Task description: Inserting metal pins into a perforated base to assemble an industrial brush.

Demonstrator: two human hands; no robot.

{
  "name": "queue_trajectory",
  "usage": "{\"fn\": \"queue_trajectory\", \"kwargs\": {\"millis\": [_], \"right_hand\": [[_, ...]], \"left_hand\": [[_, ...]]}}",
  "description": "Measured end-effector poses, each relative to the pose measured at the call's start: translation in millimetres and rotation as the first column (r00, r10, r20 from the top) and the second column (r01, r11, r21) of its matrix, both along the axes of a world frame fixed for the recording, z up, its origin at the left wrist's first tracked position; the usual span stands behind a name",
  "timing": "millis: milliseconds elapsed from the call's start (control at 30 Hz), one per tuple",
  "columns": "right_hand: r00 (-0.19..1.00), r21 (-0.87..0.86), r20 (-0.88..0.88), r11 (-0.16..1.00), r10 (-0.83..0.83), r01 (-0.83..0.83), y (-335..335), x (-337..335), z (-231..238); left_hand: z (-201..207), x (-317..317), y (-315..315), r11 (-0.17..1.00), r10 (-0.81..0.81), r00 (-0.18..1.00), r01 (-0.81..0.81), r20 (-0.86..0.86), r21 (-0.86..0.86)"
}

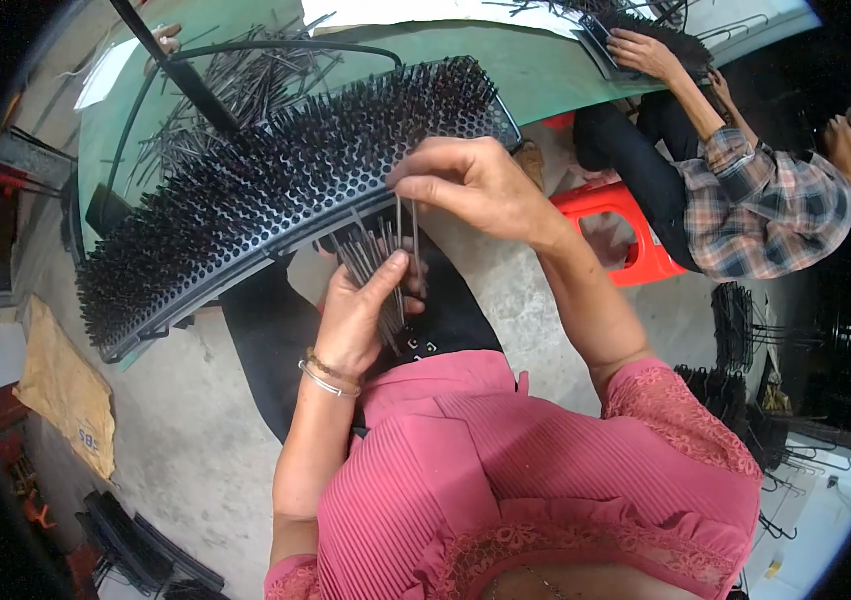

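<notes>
A bundle of thin grey metal rods [370, 258] is gripped in my left hand [354, 318], just below the near edge of a long black perforated rack [346, 187]. The thumb presses across the bundle, and the other fingers are partly hidden behind it. Just above, at that edge, my right hand [494, 195] has its thumb and index finger closed together. One or two thin rods [400, 215] hang down from this pinch toward the bundle; their upper ends are hidden by the fingers. Dense rows of dark, short upright pieces [246, 165] fill most of the rack's holes.
Loose rods [256, 85] lie heaped on the green table [506, 50] behind the rack, near a black post [181, 75]. At the right, a person in a plaid shirt [766, 215] works beside a red stool [636, 225]. Brown paper [68, 385] lies at left.
</notes>
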State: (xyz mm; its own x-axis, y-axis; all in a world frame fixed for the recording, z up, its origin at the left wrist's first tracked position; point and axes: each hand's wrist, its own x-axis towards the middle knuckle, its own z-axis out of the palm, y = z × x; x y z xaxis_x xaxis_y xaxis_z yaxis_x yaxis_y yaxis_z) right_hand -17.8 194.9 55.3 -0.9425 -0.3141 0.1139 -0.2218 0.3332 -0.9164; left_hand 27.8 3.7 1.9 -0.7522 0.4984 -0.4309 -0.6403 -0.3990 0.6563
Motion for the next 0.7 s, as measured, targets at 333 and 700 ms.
{"fn": "queue_trajectory", "kwargs": {"millis": [333, 700], "right_hand": [[0.751, -0.036, -0.579, 0.93, -0.319, 0.367, 20.2, -40.0, -2.4], [0.635, 0.353, -0.767, 0.886, 0.09, 0.3, 7.0, -35.6, -12.9]], "left_hand": [[2.9, -3.5, 7.7, 1.0, -0.025, 0.999, 0.026, 0.036, -0.013], [4.9, -2.2, 3.9, 0.996, -0.045, 0.999, 0.045, 0.003, -0.083]]}}
